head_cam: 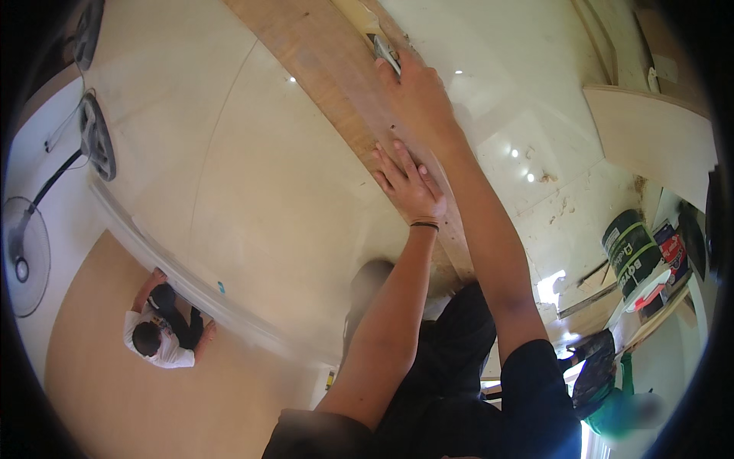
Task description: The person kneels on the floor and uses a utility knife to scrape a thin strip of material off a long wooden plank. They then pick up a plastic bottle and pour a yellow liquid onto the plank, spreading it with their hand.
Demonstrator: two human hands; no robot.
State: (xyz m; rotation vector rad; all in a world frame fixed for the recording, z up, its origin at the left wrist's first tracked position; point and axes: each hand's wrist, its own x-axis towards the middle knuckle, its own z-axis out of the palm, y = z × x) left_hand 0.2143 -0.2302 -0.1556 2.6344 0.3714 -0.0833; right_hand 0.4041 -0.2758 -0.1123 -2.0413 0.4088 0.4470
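My right hand grips a grey metal utility knife. Its tip points away from me, near the far stretch of a long, thin wooden strip. Lower down, my left hand lies palm-down on the same strip with its fingers spread, pressing on it and holding nothing. Under the strip's far right side a yellowish piece shows, with a ragged edge beside the knife. The strip runs from the top of the view back to my knees.
Pale, glossy floor spreads around the strip. On the right are a plywood panel, a dark green paint bucket and offcuts. On the left, a person crouches near a wall, with a standing fan beyond. Another person in green is at lower right.
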